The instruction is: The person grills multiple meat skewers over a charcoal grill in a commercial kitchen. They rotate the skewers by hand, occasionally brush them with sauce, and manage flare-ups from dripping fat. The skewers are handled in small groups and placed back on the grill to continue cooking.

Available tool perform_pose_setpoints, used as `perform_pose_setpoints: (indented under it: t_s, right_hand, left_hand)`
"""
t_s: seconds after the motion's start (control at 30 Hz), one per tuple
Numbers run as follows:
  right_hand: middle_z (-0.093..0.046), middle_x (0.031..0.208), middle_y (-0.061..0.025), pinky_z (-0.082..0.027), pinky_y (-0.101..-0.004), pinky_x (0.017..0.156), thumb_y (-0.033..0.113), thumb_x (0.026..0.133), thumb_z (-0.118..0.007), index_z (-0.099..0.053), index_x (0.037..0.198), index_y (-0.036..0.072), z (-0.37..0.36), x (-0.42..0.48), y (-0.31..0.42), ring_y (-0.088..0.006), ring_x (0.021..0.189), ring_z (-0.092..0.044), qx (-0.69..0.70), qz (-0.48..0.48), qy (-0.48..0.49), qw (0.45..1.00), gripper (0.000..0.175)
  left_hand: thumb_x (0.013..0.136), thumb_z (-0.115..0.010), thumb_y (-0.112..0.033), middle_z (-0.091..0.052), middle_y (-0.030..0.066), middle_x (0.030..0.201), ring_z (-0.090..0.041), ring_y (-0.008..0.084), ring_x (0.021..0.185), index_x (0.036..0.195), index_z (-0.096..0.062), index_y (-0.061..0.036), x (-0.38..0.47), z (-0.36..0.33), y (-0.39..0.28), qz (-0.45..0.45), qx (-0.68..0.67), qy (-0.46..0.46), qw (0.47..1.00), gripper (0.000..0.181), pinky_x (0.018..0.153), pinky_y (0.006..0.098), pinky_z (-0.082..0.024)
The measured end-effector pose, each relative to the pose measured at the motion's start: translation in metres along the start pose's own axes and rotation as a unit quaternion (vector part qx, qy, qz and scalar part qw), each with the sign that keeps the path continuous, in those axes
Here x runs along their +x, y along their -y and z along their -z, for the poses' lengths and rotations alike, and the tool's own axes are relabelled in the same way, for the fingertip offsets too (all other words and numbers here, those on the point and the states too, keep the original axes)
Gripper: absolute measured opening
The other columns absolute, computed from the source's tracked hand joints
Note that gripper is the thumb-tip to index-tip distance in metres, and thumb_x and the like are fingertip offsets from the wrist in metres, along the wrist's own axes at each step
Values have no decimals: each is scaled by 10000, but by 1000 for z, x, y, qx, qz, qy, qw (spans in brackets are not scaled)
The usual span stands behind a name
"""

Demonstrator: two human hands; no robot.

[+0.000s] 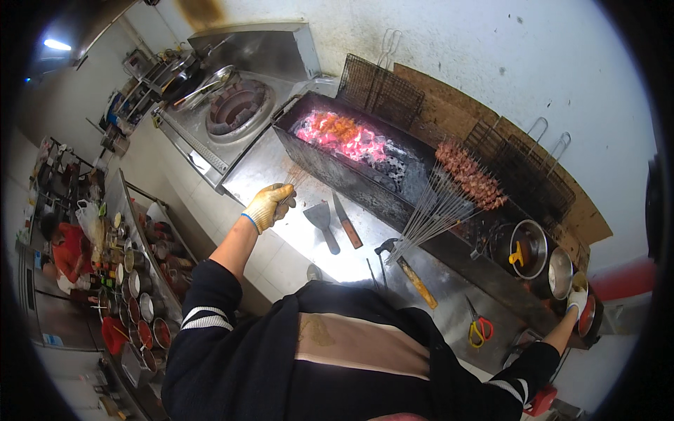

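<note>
My left hand (271, 206), in a stained knit work glove, is closed round the ends of thin metal skewers (297, 176); their far ends blur near the grill wall. Orange-brown food (339, 128) shows over the glowing charcoal (363, 143) in the long metal charcoal grill (342, 173). My right hand (577, 299), gloved too, is at the far right against a small container (580, 281) beside a bowl of red seasoning (586, 314); its fingers are partly hidden. Several skewers of raw-looking meat (468, 176) lie across the grill's right part, their bare metal ends pointing towards me.
On the steel counter lie a scraper (322, 223), a knife (347, 223), a hammer (413, 279) and scissors (478, 326). Wire grill baskets (379, 89) lean at the wall. Metal bowls (528, 250) stand right, a wok burner (238, 108) left. Another person (71, 252) is far left.
</note>
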State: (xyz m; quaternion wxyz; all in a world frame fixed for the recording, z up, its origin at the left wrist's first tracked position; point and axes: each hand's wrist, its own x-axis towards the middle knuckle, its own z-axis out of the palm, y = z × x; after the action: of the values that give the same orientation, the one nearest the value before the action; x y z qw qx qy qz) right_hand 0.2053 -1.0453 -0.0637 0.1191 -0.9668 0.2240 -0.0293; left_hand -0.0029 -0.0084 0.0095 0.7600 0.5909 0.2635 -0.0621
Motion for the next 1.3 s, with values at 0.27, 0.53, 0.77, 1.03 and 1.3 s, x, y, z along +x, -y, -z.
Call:
perform_pose_setpoints:
  t_s: [0.27, 0.53, 0.77, 1.03, 1.3]
  right_hand:
    - [-592, 1392, -199, -456, -412, 1044, 268, 972, -563, -550, 1420, 63, 59, -97, 94, -350, 1257, -586, -17, 0, -120, 993, 493]
    - [-620, 1368, -184, -440, -367, 1068, 272, 991, -584, -578, 1364, -20, 98, -177, 169, -304, 1268, -591, 121, 29, -248, 961, 474]
    - [-627, 1362, -162, -452, -352, 1056, 214, 985, -594, -589, 1346, -29, 106, -232, 212, -263, 1246, -606, 192, 18, -244, 950, 436]
    - [-701, 1221, -159, -477, -342, 993, 173, 971, -611, -633, 1278, -30, 110, -282, 188, -248, 1111, -662, 154, -3, -234, 960, 368]
    - [-699, 1210, -187, -484, -375, 984, 162, 955, -615, -637, 1270, -21, 94, -242, 136, -304, 1118, -664, 63, -10, -175, 982, 365]
  left_hand:
    - [1010, -593, -378, -639, 128, 832, -378, 92, 446, 1104, -561, 17, -2, -12, 2, -2, 10, -21, 1000, 407, 398, 263, -295]
    - [1021, -571, -365, -658, 151, 838, -410, 97, 463, 1147, -553, 38, 5, -3, 11, -9, -37, 10, 999, 423, 408, 255, -302]
    - [1016, -588, -371, -648, 122, 871, -390, 82, 477, 1153, -553, 33, 6, 9, -6, 28, -39, 61, 997, 427, 407, 248, -294]
    - [1032, -551, -408, -511, 17, 782, -353, 68, 524, 1179, -555, 7, 34, 27, -18, 64, -87, 116, 987, 440, 434, 234, -270]
    - [1049, -519, -416, -414, -54, 705, -325, 64, 545, 1162, -559, -17, 38, 40, -28, 140, -78, 157, 975, 417, 456, 230, -269]
